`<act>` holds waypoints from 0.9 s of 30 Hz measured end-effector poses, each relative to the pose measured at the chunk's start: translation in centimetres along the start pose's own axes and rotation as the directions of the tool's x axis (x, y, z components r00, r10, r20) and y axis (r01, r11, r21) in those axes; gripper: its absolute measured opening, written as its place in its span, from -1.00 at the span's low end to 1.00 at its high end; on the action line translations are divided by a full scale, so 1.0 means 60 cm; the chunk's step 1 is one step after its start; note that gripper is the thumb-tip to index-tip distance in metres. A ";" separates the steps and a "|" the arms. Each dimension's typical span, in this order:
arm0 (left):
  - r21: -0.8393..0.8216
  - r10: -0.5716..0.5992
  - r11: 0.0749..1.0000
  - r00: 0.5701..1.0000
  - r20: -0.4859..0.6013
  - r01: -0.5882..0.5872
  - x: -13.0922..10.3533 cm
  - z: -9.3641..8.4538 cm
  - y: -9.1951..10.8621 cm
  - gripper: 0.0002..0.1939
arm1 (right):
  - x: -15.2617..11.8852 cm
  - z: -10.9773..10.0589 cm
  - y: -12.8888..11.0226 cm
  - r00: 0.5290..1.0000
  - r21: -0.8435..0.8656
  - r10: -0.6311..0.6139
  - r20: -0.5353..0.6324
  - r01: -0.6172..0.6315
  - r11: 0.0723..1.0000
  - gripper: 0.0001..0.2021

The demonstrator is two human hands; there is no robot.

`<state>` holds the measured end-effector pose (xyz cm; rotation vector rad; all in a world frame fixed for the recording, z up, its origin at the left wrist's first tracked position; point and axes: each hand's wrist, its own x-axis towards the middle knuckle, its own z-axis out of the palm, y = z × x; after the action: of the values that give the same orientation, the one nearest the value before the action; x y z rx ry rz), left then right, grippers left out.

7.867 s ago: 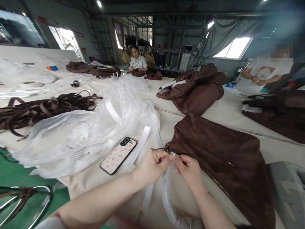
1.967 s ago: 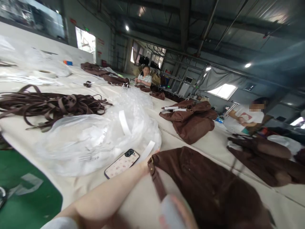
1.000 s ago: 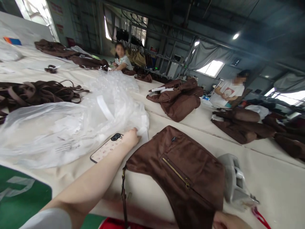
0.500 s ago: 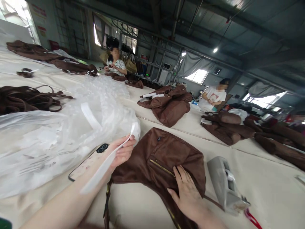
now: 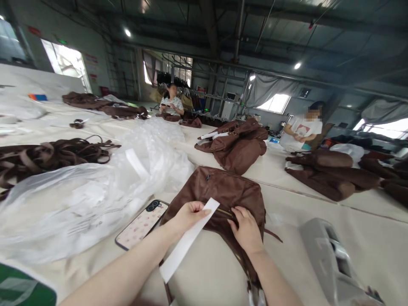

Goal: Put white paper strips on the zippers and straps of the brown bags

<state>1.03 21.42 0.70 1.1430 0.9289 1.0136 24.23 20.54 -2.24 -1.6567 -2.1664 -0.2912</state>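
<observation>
A brown handbag (image 5: 237,182) with a brass-coloured zip lies in front of me. Pinched in my left hand (image 5: 191,214) is a flat white strip (image 5: 186,250), its upper end over the bag close to the zip. My right hand (image 5: 247,227) rests on the bag's right side, fingers curled and thumb below them, gripping the brown material at the zip's end. The zip opening is partly hidden by the fingers.
A phone (image 5: 140,225) lies left of the bag, beside clear plastic wrapping (image 5: 105,199) and brown straps (image 5: 73,155). A grey tape dispenser (image 5: 331,255) stands right. More brown bags (image 5: 239,144) lie beyond. Two people (image 5: 172,104) are at the far side.
My left hand has brought the white strip rightward over the bag, near the zip. The fingers of my right hand have curled at the zip's end. The view has turned slightly left.
</observation>
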 end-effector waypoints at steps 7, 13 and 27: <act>0.188 0.009 0.982 0.993 0.114 -0.030 -0.026 0.063 0.053 -0.47 | -0.014 -0.027 0.019 0.869 0.412 0.187 0.458 -0.394 0.821 -0.67; 0.293 0.053 0.953 0.996 0.074 -0.073 0.012 0.076 0.058 -0.46 | -0.016 -0.065 0.038 0.785 0.694 -0.138 0.604 -0.604 -0.391 -0.74; 0.147 -0.129 0.986 0.911 0.391 0.076 -0.023 0.083 0.029 -0.41 | -0.031 -0.073 -0.025 0.968 0.756 0.210 0.135 -0.238 0.609 -0.54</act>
<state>5.13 18.97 3.36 1.3337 0.7212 0.6060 24.04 16.73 1.02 -1.3614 -1.6669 0.6721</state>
